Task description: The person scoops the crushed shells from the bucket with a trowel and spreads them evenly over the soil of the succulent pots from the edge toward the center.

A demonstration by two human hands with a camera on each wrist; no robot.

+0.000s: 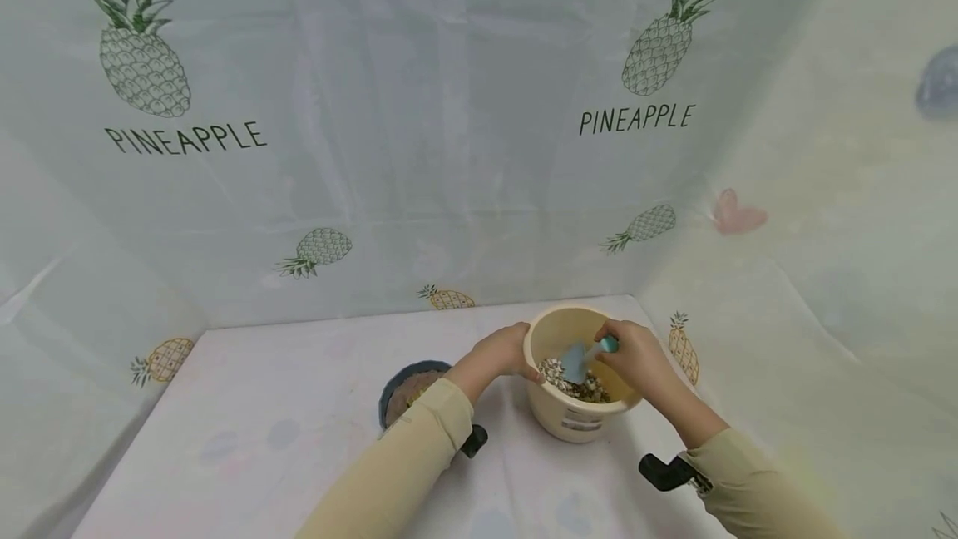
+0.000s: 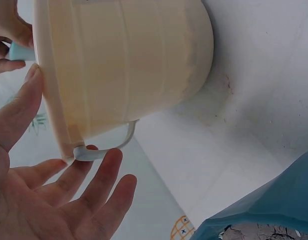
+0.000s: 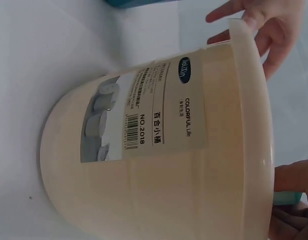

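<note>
While blade-down in the bucket [image 1: 542,407], trowel [image 1: 575,363] between right-hand fingers [image 1: 613,328].

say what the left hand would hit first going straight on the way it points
The cream bucket: the thumb of the left hand appears to touch its rim. The pale handle lies beside the fingers, so which part comes first is unclear.

Both arms reach over the worktop [image 1: 314,389], hands toward its far right corner. The left forearm [image 1: 397,464] slants rightward; the left hand [image 1: 503,353] has its fingers [image 2: 106,172] loosely spread, the thumb [image 2: 19,112] well apart from them. The right forearm [image 1: 756,489] slants inward near the right edge, wrist bare below the sleeve, the right hand [image 1: 636,356] curled in a grip.
</note>
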